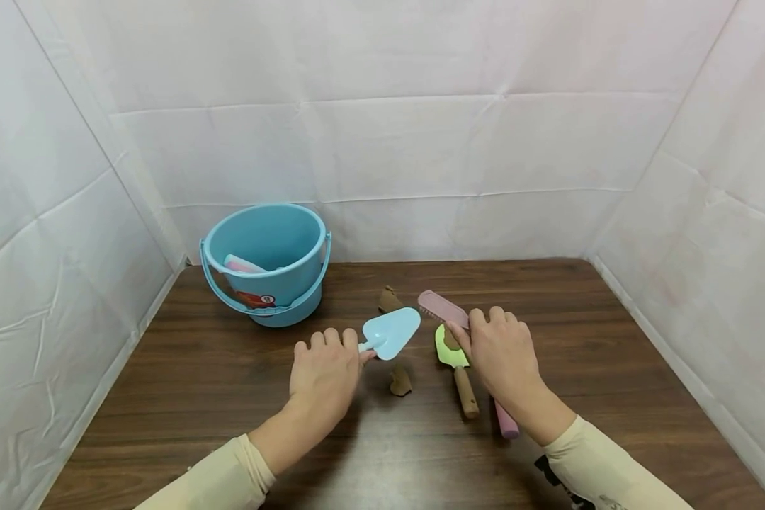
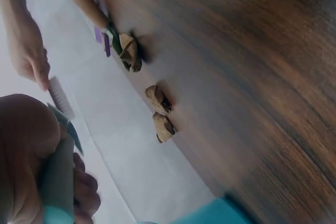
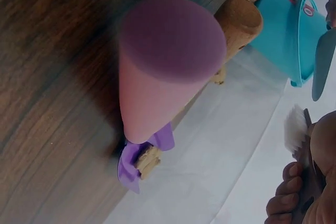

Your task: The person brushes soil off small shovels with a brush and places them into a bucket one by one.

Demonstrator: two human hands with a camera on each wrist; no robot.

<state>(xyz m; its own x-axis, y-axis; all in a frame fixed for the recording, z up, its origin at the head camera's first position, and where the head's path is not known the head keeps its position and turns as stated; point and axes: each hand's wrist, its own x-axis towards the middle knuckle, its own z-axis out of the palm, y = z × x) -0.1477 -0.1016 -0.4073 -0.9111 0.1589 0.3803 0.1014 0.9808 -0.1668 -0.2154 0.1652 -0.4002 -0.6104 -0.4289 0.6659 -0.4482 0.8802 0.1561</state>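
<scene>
My left hand [image 1: 325,368] grips a small light-blue trowel [image 1: 392,333] by its handle, the blade tilted up over the table. In my right hand [image 1: 503,350] is a pink brush [image 1: 443,309], and its white bristles [image 3: 296,132] face the trowel across a small gap. Below them lie two curled brown pieces [image 1: 400,381], seen close together in the left wrist view. A green trowel [image 1: 464,393] with a wooden handle rests under my right hand, a brown piece on its blade. Beside it is a purple tool [image 3: 128,169] with a pink handle [image 1: 506,421], also bearing a brown piece.
A light-blue bucket [image 1: 280,312] stands at the back left with its bail hanging down in front. Inside it shows a pink and blue handle [image 1: 242,264]. White cloth walls [image 1: 421,156] close in the dark wooden table [image 1: 229,382] at the back and both sides.
</scene>
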